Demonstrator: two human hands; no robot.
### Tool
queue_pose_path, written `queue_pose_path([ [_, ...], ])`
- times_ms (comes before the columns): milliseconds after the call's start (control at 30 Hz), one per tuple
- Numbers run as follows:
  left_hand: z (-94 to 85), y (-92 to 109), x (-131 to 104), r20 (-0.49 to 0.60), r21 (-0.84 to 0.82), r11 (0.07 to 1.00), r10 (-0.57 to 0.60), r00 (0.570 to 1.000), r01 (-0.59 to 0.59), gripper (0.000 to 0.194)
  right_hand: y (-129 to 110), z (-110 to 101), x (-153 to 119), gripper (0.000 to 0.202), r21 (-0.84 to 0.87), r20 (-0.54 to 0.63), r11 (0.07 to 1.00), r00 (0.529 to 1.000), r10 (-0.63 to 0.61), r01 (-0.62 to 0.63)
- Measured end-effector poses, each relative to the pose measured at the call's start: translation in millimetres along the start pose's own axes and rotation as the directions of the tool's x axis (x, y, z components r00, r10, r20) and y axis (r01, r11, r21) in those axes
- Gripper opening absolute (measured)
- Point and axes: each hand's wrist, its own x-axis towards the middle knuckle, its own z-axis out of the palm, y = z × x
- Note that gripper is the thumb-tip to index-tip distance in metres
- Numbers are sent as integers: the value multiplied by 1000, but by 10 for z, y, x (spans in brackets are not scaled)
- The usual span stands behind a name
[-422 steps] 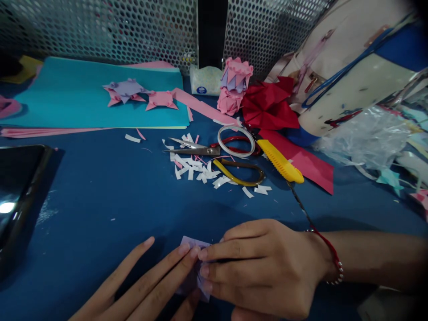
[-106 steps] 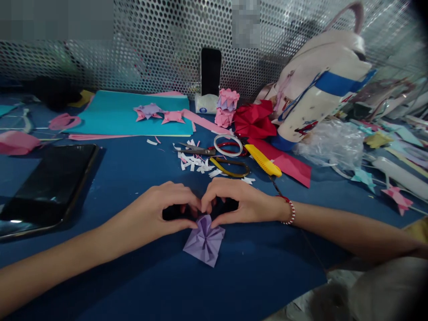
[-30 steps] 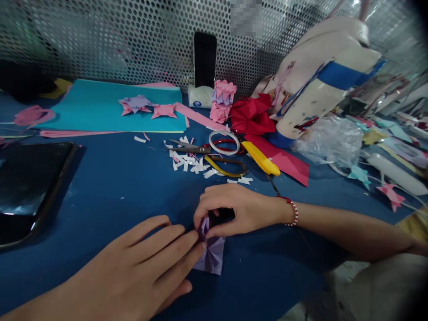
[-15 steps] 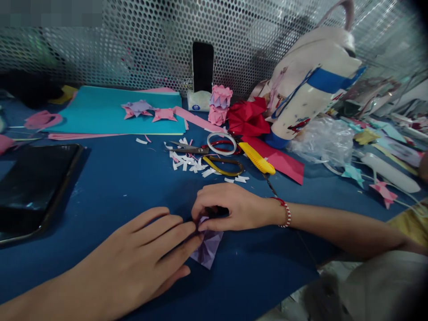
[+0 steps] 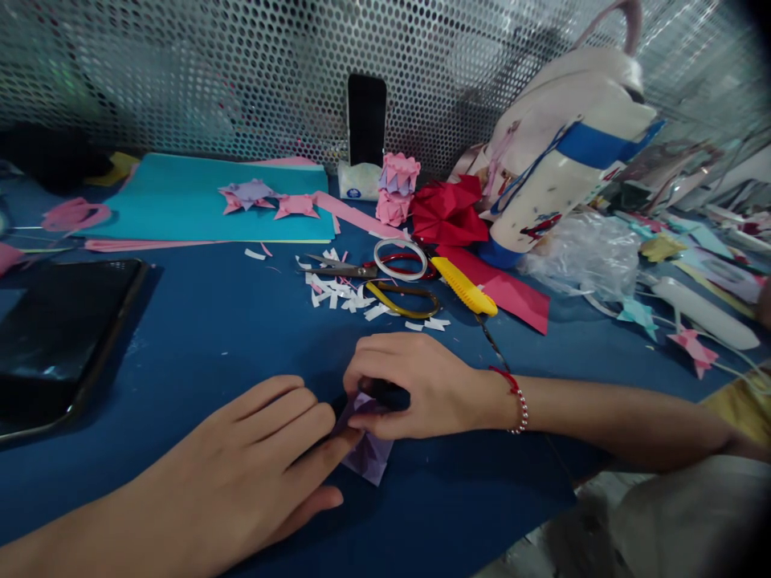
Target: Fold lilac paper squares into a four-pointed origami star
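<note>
A small creased purple paper (image 5: 369, 459) lies on the blue table near its front edge. My right hand (image 5: 415, 385), with a red and beaded bracelet at the wrist, pinches the upper part of the paper between thumb and fingers. From the left, my left hand (image 5: 259, 457) lies palm down, its index fingertip touching the paper beside my right thumb. Its fingers are stretched and its thumb is apart from them. The paper's upper part is partly hidden under the fingers.
Behind my hands are scissors (image 5: 346, 271), white paper scraps (image 5: 355, 301), a yellow cutter (image 5: 463, 285) and red paper (image 5: 521, 299). A tablet-like device (image 5: 60, 337) lies left; a phone (image 5: 367, 120) stands behind, with a bottle (image 5: 554, 189) at right.
My right thumb and wrist have moved slightly down towards me, over more of the purple paper. The middle fingers of my left hand have drawn back a little to the left.
</note>
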Motion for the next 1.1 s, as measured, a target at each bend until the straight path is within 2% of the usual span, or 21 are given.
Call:
queue_pose_path([
  [100, 0, -15, -8, 9, 30, 999, 16, 1000, -16, 55, -33, 31, 1, 15, -21, -27, 1000, 999, 19, -20],
  [233, 13, -23, -48, 39, 32, 999, 15, 999, -16, 20, -55, 49, 5, 13, -37, -33, 998, 999, 43, -45],
  [267, 17, -22, -51, 40, 28, 999, 14, 999, -16, 16, -60, 49, 7, 12, -38, -38, 998, 998, 44, -46],
  [333, 23, -16, -46, 27, 17, 1000, 17, 999, -17, 23, -72, 47, 13, 10, -41, -45, 998, 998, 45, -47],
  [433, 23, -11, -22, 6, 7, 1000, 15, 1000, -15, 53, -95, 50, 23, 7, -52, -48, 997, 997, 58, -60],
  [500, 19, -13, -9, 4, 0, 1000, 14, 1000, -14, 62, -109, 62, 25, 7, -63, -45, 996, 997, 57, -60],
  [667, 19, -21, 7, -11, -12, 1000, 24, 1000, -24, 54, -95, 69, 7, 5, -53, -62, 998, 998, 25, -28],
  [767, 15, -22, 16, -9, -24, 1000, 21, 1000, -21, 52, -16, -30, 11, 2, 63, -8, 998, 1000, 15, -15],
  [900, 6, -25, -2, -29, -27, 1000, 16, 999, -17, 55, 144, -238, 53, 24, 347, 175, 937, 984, -33, -31],
  [1033, 18, -36, -44, -14, -42, 999, 15, 1000, -16, 42, 244, -301, 77, 32, 409, 190, 912, 981, -37, -45],
  [1100, 25, -40, -46, -19, -38, 999, 14, 1000, -15, 43, 256, -268, 70, 33, 406, 171, 914, 984, -46, -28],
])
